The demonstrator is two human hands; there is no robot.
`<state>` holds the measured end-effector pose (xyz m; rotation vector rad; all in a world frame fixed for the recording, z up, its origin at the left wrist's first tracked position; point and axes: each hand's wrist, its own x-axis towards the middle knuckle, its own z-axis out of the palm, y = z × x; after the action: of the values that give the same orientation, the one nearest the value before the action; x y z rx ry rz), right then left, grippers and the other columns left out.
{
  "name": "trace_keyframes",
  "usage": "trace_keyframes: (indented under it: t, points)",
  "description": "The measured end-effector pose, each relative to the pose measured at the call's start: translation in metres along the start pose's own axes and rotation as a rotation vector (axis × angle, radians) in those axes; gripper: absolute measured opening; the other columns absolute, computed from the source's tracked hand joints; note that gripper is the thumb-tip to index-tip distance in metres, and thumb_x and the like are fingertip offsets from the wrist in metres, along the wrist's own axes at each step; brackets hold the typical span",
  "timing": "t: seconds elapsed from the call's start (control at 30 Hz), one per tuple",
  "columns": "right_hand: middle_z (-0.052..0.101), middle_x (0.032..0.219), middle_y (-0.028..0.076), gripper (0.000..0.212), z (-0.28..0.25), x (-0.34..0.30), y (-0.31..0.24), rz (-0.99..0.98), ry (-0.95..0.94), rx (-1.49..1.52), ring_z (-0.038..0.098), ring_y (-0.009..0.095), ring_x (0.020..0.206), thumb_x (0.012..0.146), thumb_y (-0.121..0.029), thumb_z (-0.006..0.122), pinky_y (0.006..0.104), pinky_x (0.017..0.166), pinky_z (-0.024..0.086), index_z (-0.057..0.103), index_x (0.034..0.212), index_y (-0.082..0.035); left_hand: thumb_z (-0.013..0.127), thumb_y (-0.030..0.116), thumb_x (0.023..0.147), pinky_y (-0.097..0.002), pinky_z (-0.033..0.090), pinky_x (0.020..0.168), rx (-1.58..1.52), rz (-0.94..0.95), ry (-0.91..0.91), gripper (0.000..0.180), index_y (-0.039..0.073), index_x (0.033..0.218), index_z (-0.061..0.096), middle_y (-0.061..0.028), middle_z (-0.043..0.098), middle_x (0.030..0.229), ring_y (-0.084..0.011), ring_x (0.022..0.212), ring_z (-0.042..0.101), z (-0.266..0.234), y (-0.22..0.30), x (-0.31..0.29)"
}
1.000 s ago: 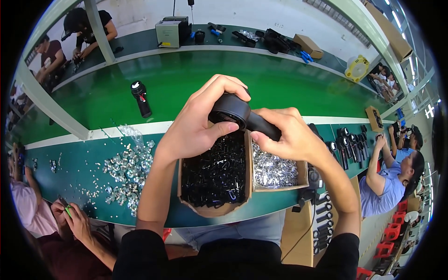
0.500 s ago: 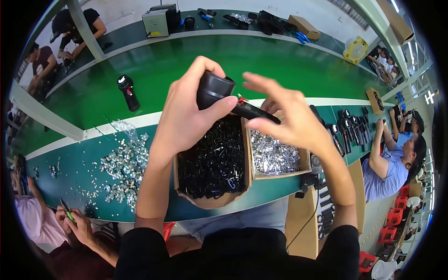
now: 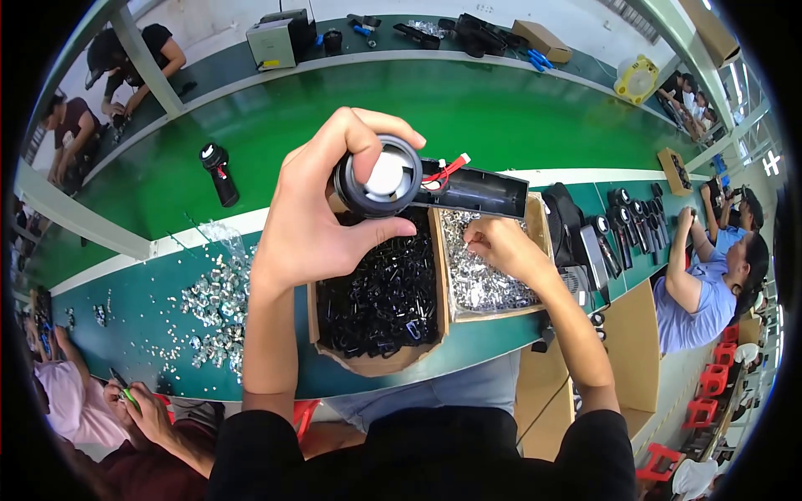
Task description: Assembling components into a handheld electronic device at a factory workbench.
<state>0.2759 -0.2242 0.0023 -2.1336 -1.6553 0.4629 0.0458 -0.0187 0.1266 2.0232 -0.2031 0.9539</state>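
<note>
My left hand is wrapped round the round head of a black flashlight-like housing, with fingers over a white disc inside the ring. Its hollow handle points right, open side showing, and red and white wires stick out near the neck. Lower right, my right hand dips into a box of small silver metal pieces. Its fingers are pinched together; what they hold is too small to make out. Below the housing, another cardboard box holds many black clips.
Silver parts and small pale bits lie heaped on the table's left. A similar black unit lies on the green surface beyond. Several black units lie at right. Co-workers sit at both sides; one at lower left holds a green-handled tool.
My right hand has left the housing and moved down into the silver pieces. My left hand has turned the housing, so its round face and the handle's hollow side now show.
</note>
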Motion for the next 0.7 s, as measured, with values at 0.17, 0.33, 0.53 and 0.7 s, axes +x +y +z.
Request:
trace_keyframes:
  t: [0.17,0.33,0.53,0.7]
  points:
    - [0.071,0.078,0.011,0.014,-0.025,-0.015,-0.018,0.059,0.225,0.221,0.069,0.016,0.069,0.088,-0.002,0.07,0.0307,0.068,0.055,0.07,0.101,0.003,0.094,-0.004,0.054,-0.0359,0.053,0.094,0.008,0.046,0.061,0.065,0.008,0.093,0.044,-0.0194,0.065,0.115,-0.0268,0.108,0.065,0.003,-0.005,-0.005]
    - [0.072,0.096,0.003,0.022,-0.068,-0.052,-0.044,0.085,0.622,0.656,0.064,0.008,0.086,0.095,0.0,0.068,0.0226,0.075,0.051,0.071,0.116,0.002,0.09,-0.001,0.055,-0.0338,0.053,0.086,0.183,0.224,0.039,0.073,0.001,0.123,0.065,-0.0122,0.064,0.109,-0.0238,0.096,0.064,0.006,-0.001,0.005]
    - [0.073,0.101,0.01,0.032,-0.081,-0.045,-0.104,-0.265,0.736,0.617,0.067,0.012,0.084,0.086,0.008,0.074,0.0251,0.072,0.054,0.071,0.118,0.006,0.081,-0.004,0.062,-0.0347,0.052,0.071,0.285,0.164,0.027,0.071,0.007,0.131,0.066,-0.0093,0.057,0.096,-0.0254,0.082,0.06,0.021,0.007,0.0]
    - [0.073,0.097,0.012,0.026,-0.093,-0.019,-0.124,-0.413,0.721,0.035,0.067,0.021,0.084,0.081,0.005,0.076,0.0324,0.071,0.054,0.074,0.106,-0.001,0.081,0.003,0.066,-0.0343,0.052,0.071,0.381,0.21,0.024,0.068,0.007,0.132,0.066,-0.0085,0.058,0.096,-0.0247,0.082,0.062,0.032,0.003,-0.003]
